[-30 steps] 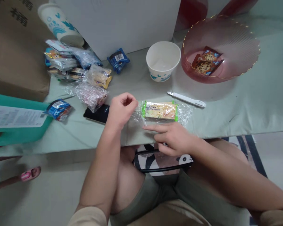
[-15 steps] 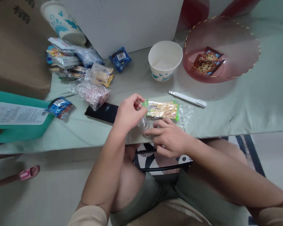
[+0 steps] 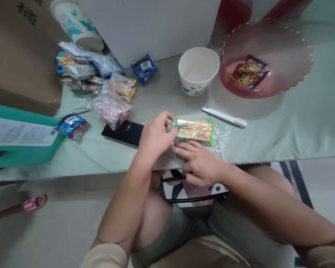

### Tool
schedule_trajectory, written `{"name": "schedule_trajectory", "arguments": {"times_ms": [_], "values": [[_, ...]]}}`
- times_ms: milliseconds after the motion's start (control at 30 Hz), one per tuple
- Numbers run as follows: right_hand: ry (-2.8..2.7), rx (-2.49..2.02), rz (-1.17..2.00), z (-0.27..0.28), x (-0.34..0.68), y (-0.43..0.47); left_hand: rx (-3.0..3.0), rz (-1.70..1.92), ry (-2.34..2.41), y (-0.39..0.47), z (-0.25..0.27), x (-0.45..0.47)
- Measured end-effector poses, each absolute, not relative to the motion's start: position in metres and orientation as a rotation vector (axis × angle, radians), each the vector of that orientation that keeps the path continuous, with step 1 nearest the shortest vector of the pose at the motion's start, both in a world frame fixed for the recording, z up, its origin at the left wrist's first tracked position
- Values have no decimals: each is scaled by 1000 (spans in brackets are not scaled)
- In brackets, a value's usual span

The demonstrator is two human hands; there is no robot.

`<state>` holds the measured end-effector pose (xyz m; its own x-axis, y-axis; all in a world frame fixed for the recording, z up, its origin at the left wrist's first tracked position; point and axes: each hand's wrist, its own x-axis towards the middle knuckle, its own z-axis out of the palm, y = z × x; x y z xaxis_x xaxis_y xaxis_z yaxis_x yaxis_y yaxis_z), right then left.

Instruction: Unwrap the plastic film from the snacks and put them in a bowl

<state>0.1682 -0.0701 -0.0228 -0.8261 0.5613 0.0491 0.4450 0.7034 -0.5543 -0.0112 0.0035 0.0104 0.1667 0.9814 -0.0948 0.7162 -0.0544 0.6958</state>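
Packs of soda biscuits (image 3: 195, 131) with green ends lie in a clear plastic bag (image 3: 222, 136) near the table's front edge. At their left end, my left hand (image 3: 158, 134) is closed in a pinch on the bag's film. My right hand (image 3: 202, 163) is just in front of the packs, its fingers stretched to the left and resting on the bag's near edge. Its index fingertip comes close to my left fingers. Behind the bag lies a white utility knife (image 3: 225, 117). A black phone (image 3: 123, 133) is partly hidden behind my left hand.
A paper bucket (image 3: 197, 72) and a pink bowl (image 3: 284, 70) holding cookie packs stand at the back. Wrapped snacks (image 3: 95, 80) are piled at left, near a cardboard box (image 3: 19, 67) and a green carrier (image 3: 30, 158). Another person's foot (image 3: 35, 203) shows at lower left.
My right hand's fingers have drawn together and straightened along the bag's near edge. My left hand keeps its pinch at the left end. The whole view has shifted slightly.
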Motion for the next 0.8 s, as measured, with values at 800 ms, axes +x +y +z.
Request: {"name": "schedule_trajectory", "arguments": {"times_ms": [800], "values": [[-2139, -976, 285, -21, 193, -56, 2302, 402, 1334, 16, 3, -48]]}}
